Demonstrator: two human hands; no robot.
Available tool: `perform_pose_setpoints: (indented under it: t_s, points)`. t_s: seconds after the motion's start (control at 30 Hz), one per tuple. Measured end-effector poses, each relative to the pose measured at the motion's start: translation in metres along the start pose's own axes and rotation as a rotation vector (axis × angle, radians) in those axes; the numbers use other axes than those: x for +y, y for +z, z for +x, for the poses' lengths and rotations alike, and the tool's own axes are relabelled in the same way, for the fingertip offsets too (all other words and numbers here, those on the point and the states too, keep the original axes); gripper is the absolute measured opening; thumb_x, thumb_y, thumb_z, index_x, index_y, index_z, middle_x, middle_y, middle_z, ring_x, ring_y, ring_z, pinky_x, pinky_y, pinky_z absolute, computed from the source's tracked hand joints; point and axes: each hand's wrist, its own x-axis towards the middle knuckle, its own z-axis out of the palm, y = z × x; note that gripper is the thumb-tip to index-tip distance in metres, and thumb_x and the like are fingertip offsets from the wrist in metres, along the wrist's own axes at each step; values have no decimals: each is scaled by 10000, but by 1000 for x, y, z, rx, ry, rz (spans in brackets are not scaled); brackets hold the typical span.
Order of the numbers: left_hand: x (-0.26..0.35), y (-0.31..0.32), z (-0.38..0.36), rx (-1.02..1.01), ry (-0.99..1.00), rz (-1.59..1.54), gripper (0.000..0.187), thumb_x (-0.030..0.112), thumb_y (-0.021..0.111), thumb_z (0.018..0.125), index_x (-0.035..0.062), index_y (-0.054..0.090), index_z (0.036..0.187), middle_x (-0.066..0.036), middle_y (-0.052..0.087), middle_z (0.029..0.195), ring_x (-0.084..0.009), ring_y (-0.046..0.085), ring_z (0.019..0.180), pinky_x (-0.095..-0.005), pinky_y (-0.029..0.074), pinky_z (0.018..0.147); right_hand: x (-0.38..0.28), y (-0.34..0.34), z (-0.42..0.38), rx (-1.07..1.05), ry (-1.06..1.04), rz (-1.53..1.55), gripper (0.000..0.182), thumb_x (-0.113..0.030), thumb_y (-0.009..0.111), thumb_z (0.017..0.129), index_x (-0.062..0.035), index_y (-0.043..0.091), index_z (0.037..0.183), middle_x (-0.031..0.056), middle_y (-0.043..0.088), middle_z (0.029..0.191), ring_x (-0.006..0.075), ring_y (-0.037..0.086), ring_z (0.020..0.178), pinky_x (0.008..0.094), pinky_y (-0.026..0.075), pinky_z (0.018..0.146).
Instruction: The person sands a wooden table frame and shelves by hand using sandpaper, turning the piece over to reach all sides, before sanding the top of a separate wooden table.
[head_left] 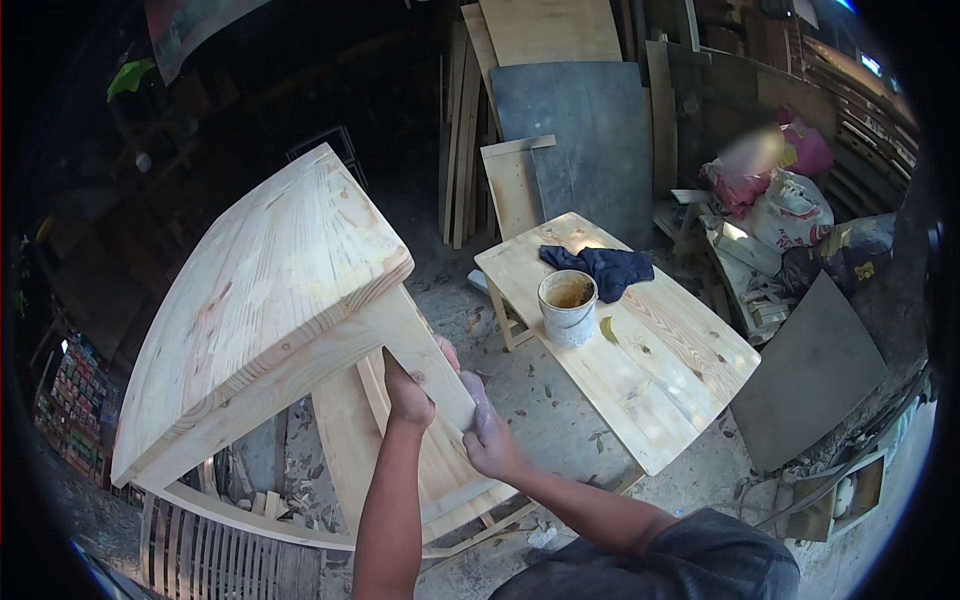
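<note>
A pale wooden table (pixel 270 270) stands at the left, its thick top toward the upper left and a leg (pixel 445 385) running down toward the middle. My left hand (pixel 408 393) is wrapped round the inner side of that leg, its fingers mostly hidden behind the wood. On the other side of the leg, my right hand (pixel 490 445) is closed on a greyish-purple cloth or pad (pixel 478 402), which lies against the leg's edge. What the pad is made of cannot be made out.
A second wooden table (pixel 670 350) at the right carries a white bucket (pixel 568 325) and a dark cloth (pixel 605 268). Boards (pixel 575 120) lean at the back. Bags (pixel 790 210) and scrap wood (pixel 750 260) lie at the right. A slatted wooden piece (pixel 220 550) is at lower left.
</note>
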Motion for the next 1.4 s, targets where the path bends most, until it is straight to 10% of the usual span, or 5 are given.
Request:
perform_pose_setpoints:
  t_s: [0.33, 0.6, 0.87, 1.07, 1.4]
  points:
    - [10, 5, -26, 425, 533, 838, 507, 362, 336, 1146, -55, 574, 1312, -194, 545, 1302, -295, 561, 1162, -376, 446, 996, -95, -35, 105, -429, 154, 518, 516, -33, 628, 786, 10, 550, 1295, 45, 640, 1104, 124, 575, 970, 281, 488, 868]
    - [37, 1, -77, 227, 228, 923, 458, 381, 366, 1145, -12, 589, 1223, -146, 560, 1198, -246, 549, 1159, -383, 402, 1074, 185, -1, -60, -210, 247, 65, 478, -98, 669, 748, -35, 613, 1218, 156, 670, 1001, 219, 656, 935, 346, 518, 859]
    - [32, 65, -42, 420, 276, 780, 681, 424, 595, 1063, -40, 350, 1498, -228, 547, 1470, -294, 495, 1407, -415, 406, 1173, -49, -26, 83, -220, -99, 216, 458, -117, 611, 713, 10, 537, 1147, 217, 585, 936, 402, 612, 840, 470, 512, 754]
    - [-48, 73, -30, 758, 490, 1319, 746, 276, 631, 1050, -167, 175, 1440, -304, 402, 1555, -392, 504, 1410, -464, 490, 1164, 122, -20, -32, -101, 17, 154, 668, -40, 638, 654, 9, 503, 1307, 212, 541, 1040, 438, 569, 974, 508, 474, 870]
    - [-106, 101, -109, 819, -669, 1063, 520, 323, 482, 1113, -126, 470, 1376, -243, 573, 1391, -258, 600, 1261, -373, 480, 1079, 71, -16, -32, -267, 171, 162, 786, -230, 600, 977, 43, 229, 1613, 246, 222, 1691, 417, 226, 1570, 530, 188, 1279]
